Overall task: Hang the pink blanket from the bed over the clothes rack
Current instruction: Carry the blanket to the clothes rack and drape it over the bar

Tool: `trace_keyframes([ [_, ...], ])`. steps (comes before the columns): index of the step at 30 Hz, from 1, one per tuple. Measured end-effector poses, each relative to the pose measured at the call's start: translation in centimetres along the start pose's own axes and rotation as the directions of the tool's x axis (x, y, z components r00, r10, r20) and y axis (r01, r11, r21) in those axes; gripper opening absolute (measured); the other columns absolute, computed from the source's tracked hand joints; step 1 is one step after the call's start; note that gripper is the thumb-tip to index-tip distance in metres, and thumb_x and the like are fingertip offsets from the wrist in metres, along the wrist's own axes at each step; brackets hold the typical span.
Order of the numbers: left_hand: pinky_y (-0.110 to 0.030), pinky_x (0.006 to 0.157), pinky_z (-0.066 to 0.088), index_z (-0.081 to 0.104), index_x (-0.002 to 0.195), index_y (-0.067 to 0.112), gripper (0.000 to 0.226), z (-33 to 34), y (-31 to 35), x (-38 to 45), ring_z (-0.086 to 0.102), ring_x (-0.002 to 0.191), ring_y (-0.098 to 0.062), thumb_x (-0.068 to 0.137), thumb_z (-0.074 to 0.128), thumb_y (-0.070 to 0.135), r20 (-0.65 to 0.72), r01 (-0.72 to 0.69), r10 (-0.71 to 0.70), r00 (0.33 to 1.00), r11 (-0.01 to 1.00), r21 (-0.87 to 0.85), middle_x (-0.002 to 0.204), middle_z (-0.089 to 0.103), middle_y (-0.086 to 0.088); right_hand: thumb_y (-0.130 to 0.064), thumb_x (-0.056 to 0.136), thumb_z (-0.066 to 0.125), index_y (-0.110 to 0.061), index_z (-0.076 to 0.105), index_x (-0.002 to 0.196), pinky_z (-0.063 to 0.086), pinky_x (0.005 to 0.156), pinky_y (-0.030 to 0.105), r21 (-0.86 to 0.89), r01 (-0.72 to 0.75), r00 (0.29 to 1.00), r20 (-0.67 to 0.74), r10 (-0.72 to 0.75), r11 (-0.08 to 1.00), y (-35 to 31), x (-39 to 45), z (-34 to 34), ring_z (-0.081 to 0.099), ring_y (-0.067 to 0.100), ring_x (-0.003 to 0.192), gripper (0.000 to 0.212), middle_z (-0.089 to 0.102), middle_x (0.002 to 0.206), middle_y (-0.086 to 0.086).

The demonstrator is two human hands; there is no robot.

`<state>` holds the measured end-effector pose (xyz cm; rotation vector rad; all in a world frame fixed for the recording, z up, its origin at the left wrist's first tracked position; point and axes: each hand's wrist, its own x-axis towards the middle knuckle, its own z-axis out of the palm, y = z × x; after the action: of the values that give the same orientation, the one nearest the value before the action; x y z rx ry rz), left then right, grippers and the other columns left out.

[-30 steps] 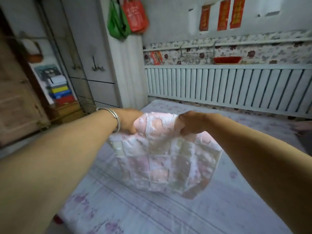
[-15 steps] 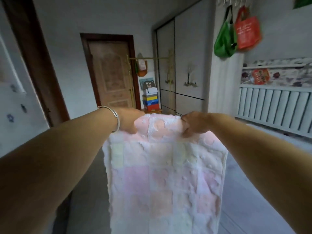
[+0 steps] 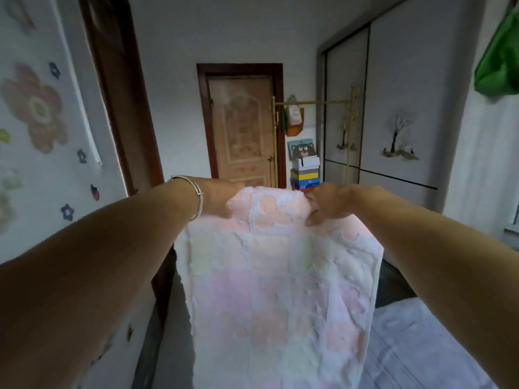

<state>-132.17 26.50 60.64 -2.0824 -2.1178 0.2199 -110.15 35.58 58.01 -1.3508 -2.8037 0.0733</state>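
The pink blanket (image 3: 278, 290), a pale patchwork of pink, yellow and white squares, hangs down in front of me from its top edge. My left hand (image 3: 222, 199), with a silver bangle on the wrist, grips the top left of that edge. My right hand (image 3: 327, 203) grips the top right. Both arms are stretched forward at chest height. The clothes rack (image 3: 314, 102), a thin brass frame with a horizontal bar, stands far ahead beside the wooden door, with a small bag hanging at its left end. A corner of the bed (image 3: 415, 349) shows at the lower right.
A brown wooden door (image 3: 243, 127) is straight ahead. Stacked coloured boxes (image 3: 305, 172) sit under the rack. A wardrobe (image 3: 393, 108) with tree pictures lines the right wall. A green bag (image 3: 500, 68) hangs at the upper right. A dark door frame (image 3: 123, 108) and a flower-stickered wall are on the left.
My view has swung left from the bed and radiator toward the door and rack. The blanket has lifted off the bed and unrolled to hang full length from both hands.
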Motion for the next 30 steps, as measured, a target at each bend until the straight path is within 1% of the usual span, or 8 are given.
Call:
trace_keyframes([
  [5, -0.030, 0.080, 0.044, 0.025, 0.142, 0.020, 0.067, 0.6, -4.8, 11.9, 0.056, 0.100, -0.026, 0.085, 0.059, 0.030, 0.012, 0.033, -0.032, 0.999, 0.999, -0.025, 0.130, 0.056, -0.010, -0.045, 0.074, 0.069, -0.018, 0.056, 0.115, 0.044, 0.077, 0.028, -0.013, -0.010, 1.000, 0.025, 0.010, 1.000, 3.5, 13.3, -1.3, 0.053, 0.018, 0.088, 0.051, 0.051, 0.086, -0.007],
  [8, -0.032, 0.088, 0.045, 0.015, 0.147, 0.024, 0.073, 1.3, -7.7, 18.5, 0.055, 0.113, -0.028, 0.087, 0.057, 0.029, -0.004, 0.042, -0.042, 0.999, 0.998, -0.047, 0.133, 0.054, -0.010, -0.046, 0.074, 0.069, -0.017, 0.054, 0.121, 0.046, 0.081, 0.028, -0.022, -0.011, 1.000, 0.022, 0.011, 1.000, 5.0, 21.4, -1.8, 0.051, 0.017, 0.091, 0.056, 0.054, 0.100, -0.002],
  [13, -0.025, 0.072, 0.037, 0.016, 0.144, 0.012, 0.067, 2.7, -11.9, 28.8, 0.058, 0.102, -0.027, 0.091, 0.055, 0.023, 0.018, 0.046, -0.044, 0.999, 0.996, -0.081, 0.128, 0.055, -0.015, -0.040, 0.079, 0.068, -0.013, 0.052, 0.125, 0.046, 0.079, 0.028, -0.009, -0.021, 1.000, -0.001, 0.021, 1.000, 7.0, 32.4, -1.4, 0.053, 0.019, 0.090, 0.056, 0.051, 0.097, 0.001],
  [17, -0.028, 0.084, 0.042, 0.024, 0.143, 0.012, 0.065, 4.4, -15.3, 37.2, 0.058, 0.108, -0.029, 0.089, 0.059, 0.020, -0.057, -0.029, 0.023, 0.998, 0.994, -0.106, 0.128, 0.057, -0.015, -0.041, 0.080, 0.066, -0.010, 0.052, 0.127, 0.051, 0.092, 0.034, -0.051, -0.066, 0.997, -0.029, 0.065, 0.997, 8.7, 40.5, 0.0, 0.057, 0.027, 0.107, 0.058, 0.057, 0.119, 0.011],
  [20, -0.030, 0.082, 0.042, 0.035, 0.133, 0.011, 0.052, 5.8, -18.9, 43.9, 0.053, 0.094, -0.023, 0.088, 0.059, 0.019, -0.102, -0.088, 0.077, 0.992, 0.991, -0.103, 0.126, 0.056, -0.012, -0.040, 0.079, 0.068, -0.011, 0.051, 0.127, 0.047, 0.085, 0.030, -0.051, -0.096, 0.994, -0.048, 0.094, 0.994, 9.8, 47.1, 0.3, 0.057, 0.027, 0.106, 0.059, 0.055, 0.123, 0.011],
  [24, -0.032, 0.099, 0.041, 0.031, 0.142, 0.014, 0.058, 6.9, -23.8, 53.8, 0.051, 0.120, -0.026, 0.090, 0.056, 0.022, -0.110, -0.127, 0.116, 0.987, 0.988, -0.093, 0.138, 0.050, -0.011, -0.039, 0.080, 0.067, -0.011, 0.051, 0.128, 0.041, 0.079, 0.027, -0.039, -0.129, 0.988, -0.086, 0.125, 0.991, 11.6, 55.8, 0.1, 0.055, 0.026, 0.104, 0.058, 0.056, 0.122, 0.009],
  [26, -0.033, 0.104, 0.040, 0.035, 0.141, 0.014, 0.055, 7.2, -24.7, 58.4, 0.049, 0.124, -0.026, 0.091, 0.055, 0.022, -0.119, -0.149, 0.137, 0.983, 0.983, -0.106, 0.140, 0.049, -0.011, -0.041, 0.082, 0.064, -0.011, 0.051, 0.128, 0.043, 0.084, 0.029, -0.058, -0.155, 0.984, -0.103, 0.148, 0.986, 13.0, 59.1, 0.1, 0.054, 0.029, 0.111, 0.057, 0.056, 0.124, 0.010],
  [30, -0.042, 0.104, 0.043, 0.038, 0.138, 0.013, 0.049, 7.1, -24.9, 66.0, 0.052, 0.120, -0.029, 0.093, 0.052, 0.024, -0.142, -0.185, 0.171, 0.975, 0.978, -0.095, 0.136, 0.052, -0.012, -0.040, 0.081, 0.065, -0.009, 0.053, 0.124, 0.039, 0.078, 0.025, -0.023, -0.240, 0.962, -0.136, 0.235, 0.970, 16.7, 63.9, 0.0, 0.056, 0.030, 0.111, 0.055, 0.059, 0.123, 0.015],
])
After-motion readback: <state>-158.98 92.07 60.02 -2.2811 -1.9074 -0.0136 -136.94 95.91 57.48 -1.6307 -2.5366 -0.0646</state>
